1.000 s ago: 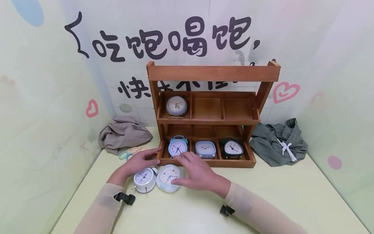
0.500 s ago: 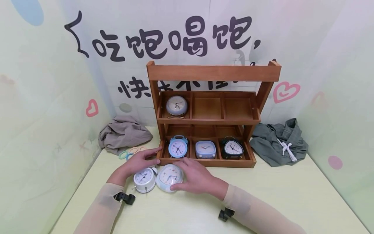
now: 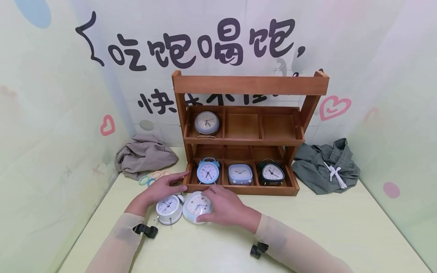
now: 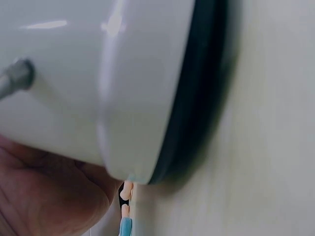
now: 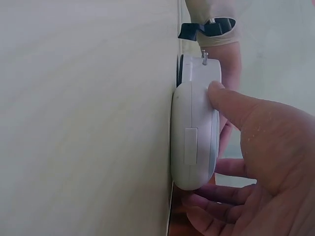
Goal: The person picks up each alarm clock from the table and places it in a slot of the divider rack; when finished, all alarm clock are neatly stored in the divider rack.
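Note:
On the table lies a white oval alarm clock [image 3: 198,206], its pastel-patterned face up. My right hand [image 3: 227,207] holds it by the right side; in the right wrist view the thumb [image 5: 224,96] is at one edge and the fingers curl by the opposite edge. Left of it, touching or nearly so, is a white twin-bell alarm clock [image 3: 168,209], which fills much of the left wrist view. My left hand [image 3: 160,191] reaches past this clock, its fairly straight fingers touching the front left corner of a brown wooden rack [image 3: 239,190].
The rack's lower tier holds a blue alarm clock [image 3: 208,172], a lavender square clock [image 3: 240,174] and a black triangular clock [image 3: 272,173]. A round clock [image 3: 206,123] sits upper left. Brown cloth [image 3: 145,157], coloured scissors [image 3: 150,179] and green cloth [image 3: 326,167] flank the rack.
My right hand has come down and left, its thumb and fingers closing in around the oval clock. The left hand and both white clocks have stayed in place.

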Motion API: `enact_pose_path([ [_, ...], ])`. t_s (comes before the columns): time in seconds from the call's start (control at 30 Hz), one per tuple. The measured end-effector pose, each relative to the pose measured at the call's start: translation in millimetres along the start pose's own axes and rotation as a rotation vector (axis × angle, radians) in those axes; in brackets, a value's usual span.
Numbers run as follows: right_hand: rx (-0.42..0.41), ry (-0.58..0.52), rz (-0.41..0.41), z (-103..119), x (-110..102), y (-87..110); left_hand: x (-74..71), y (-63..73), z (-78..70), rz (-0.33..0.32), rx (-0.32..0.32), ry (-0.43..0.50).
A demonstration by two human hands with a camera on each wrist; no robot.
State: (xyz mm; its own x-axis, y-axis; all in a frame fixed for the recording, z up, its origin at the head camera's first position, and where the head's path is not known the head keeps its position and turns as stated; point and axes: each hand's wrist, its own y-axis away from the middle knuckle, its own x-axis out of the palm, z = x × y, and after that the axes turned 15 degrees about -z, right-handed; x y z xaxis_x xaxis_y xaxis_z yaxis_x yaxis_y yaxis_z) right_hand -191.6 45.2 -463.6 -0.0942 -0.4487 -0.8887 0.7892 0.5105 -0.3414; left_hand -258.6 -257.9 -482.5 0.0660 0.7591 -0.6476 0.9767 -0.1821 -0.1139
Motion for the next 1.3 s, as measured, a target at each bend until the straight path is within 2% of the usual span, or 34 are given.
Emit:
enact_pose_path([
  [0.2,-0.009,-0.041,0.035,-6.7,-2.9,-0.4,-0.6,0.5,-1.8,-0.003,-0.005,-0.002],
  [0.53,-0.123,-0.133,0.221,-29.8,-28.8,-1.1,0.2,0.7,-2.0,0.0,-0.013,-0.017],
  [0.67,-0.144,-0.182,0.29,-37.1,-39.4,-1.9,0.7,0.1,-2.2,0.005,-0.018,-0.014],
  [0.77,-0.145,-0.199,0.313,-39.0,-46.8,-1.9,0.3,-0.2,-2.2,0.003,-0.02,-0.004],
  [0.9,-0.082,-0.147,0.269,-32.1,-50.0,0.3,0.4,-1.1,-0.5,0.005,-0.022,0.005],
  [1.07,0.08,-0.01,0.189,-11.1,-43.0,6.2,0.9,-1.3,1.5,0.008,-0.006,0.01],
  [1.17,0.159,0.065,0.187,0.0,-36.6,9.6,0.6,-0.6,1.1,0.005,0.0,0.023],
  [1.3,0.198,0.116,0.2,6.6,-30.5,12.3,0.0,-0.1,0.8,0.005,-0.003,0.031],
])
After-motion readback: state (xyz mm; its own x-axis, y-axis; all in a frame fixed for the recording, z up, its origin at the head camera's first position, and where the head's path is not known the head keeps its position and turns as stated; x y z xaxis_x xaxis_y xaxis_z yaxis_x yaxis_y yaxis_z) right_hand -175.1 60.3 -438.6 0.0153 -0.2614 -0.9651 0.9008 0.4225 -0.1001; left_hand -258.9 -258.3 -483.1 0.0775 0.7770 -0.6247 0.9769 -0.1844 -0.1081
